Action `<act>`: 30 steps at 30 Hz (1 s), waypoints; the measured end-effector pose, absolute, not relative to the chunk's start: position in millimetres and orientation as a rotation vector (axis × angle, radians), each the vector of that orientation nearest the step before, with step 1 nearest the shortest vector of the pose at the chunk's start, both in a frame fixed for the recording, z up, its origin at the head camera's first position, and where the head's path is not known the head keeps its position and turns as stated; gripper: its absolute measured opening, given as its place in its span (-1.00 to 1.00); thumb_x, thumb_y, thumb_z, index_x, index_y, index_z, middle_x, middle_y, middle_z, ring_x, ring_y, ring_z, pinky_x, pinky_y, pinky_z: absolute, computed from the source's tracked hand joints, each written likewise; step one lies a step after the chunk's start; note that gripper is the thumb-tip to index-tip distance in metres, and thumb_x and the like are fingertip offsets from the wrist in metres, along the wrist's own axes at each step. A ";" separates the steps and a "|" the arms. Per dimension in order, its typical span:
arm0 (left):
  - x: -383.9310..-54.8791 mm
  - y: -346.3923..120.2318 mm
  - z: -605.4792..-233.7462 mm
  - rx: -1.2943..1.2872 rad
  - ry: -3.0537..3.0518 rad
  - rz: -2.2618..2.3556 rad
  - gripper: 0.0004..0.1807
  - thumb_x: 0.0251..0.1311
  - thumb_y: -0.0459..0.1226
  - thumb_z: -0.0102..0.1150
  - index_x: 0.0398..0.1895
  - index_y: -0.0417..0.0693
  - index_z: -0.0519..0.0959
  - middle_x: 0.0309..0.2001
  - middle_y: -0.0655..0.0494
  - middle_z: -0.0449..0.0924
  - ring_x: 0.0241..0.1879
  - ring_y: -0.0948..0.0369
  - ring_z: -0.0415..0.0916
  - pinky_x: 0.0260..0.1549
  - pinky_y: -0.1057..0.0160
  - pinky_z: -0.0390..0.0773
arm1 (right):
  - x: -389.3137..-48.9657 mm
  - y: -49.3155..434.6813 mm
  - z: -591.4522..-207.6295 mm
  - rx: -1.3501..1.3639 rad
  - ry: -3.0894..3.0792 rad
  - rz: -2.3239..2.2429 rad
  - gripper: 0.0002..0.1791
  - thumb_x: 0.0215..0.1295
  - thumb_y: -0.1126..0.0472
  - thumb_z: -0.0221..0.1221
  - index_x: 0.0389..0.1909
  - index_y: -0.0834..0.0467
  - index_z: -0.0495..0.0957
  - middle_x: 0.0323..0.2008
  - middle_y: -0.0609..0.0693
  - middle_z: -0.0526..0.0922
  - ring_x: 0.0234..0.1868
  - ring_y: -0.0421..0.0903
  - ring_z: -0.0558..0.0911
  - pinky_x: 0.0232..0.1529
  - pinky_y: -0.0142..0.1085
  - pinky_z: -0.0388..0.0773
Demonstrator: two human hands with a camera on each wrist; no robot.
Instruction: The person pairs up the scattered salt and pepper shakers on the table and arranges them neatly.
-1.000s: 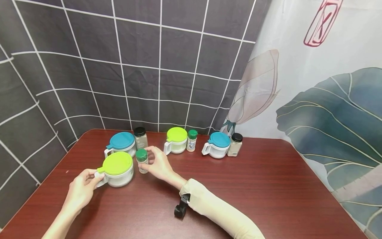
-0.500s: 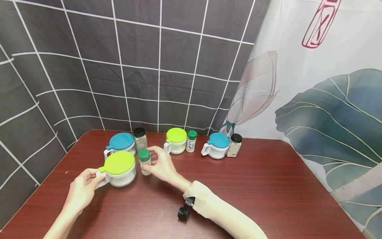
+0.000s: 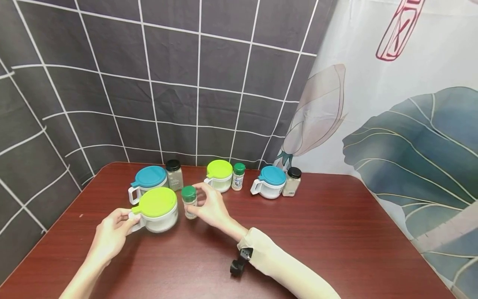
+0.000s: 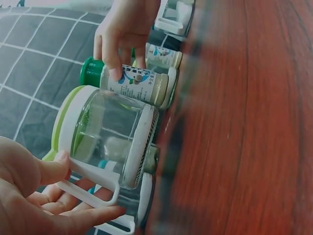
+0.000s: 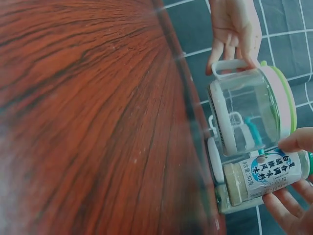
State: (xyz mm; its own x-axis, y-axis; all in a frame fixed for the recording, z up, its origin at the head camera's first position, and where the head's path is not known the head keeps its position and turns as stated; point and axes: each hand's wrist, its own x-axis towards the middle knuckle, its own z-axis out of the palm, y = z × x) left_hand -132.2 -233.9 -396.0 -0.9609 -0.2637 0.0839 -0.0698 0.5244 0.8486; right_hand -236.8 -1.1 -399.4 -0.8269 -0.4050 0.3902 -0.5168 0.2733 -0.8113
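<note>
My left hand [image 3: 111, 233] grips the white handle of a clear glass seasoning jar [image 3: 158, 204] with a lime-green lid. In the left wrist view the thumb and fingers close round that handle [image 4: 93, 183]. My right hand [image 3: 213, 206] pinches a small spice shaker [image 3: 189, 202] with a green cap, just right of the jar. Thumb and fingers lie on opposite sides of its printed label [image 5: 274, 171] in the right wrist view. Both containers stand upright side by side, a small gap between them in the head view. Whether their bases touch the tabletop I cannot tell.
Behind the held jar are a blue-lidded jar [image 3: 149, 177] and a black-capped bottle [image 3: 174, 176]. Farther right stand another lime-lidded jar [image 3: 219, 176], a green-capped shaker [image 3: 237, 177], a blue-lidded jar [image 3: 271, 182] and a black-capped bottle [image 3: 292, 182]. A dark grid-patterned cloth [image 3: 171, 104] hangs behind the table [image 3: 317, 241].
Both hands have moved to the right, carrying the lime-lidded jar and the green-capped shaker with them. The containers at the back keep their places.
</note>
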 end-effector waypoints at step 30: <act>-142.1 -208.7 -392.8 0.236 -2.569 -1.519 -0.68 0.30 -0.28 0.13 -0.03 -0.38 0.47 -0.08 -0.25 0.63 -0.33 0.59 0.49 -0.26 0.45 0.62 | -235.3 33.7 -402.1 0.847 -2.395 1.598 -0.50 -0.07 0.38 0.41 -0.04 0.27 0.52 -0.18 0.18 0.68 -0.20 0.05 0.70 -0.23 -0.41 0.65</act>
State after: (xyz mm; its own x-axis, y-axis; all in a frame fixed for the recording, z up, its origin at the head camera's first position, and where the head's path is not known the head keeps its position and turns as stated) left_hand -142.1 -208.7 -392.8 -0.9768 -0.2091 0.0466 -0.0598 0.4754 0.8778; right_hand -235.3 33.7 -402.1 -0.8316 -0.3739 0.4107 -0.5228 0.2774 -0.8061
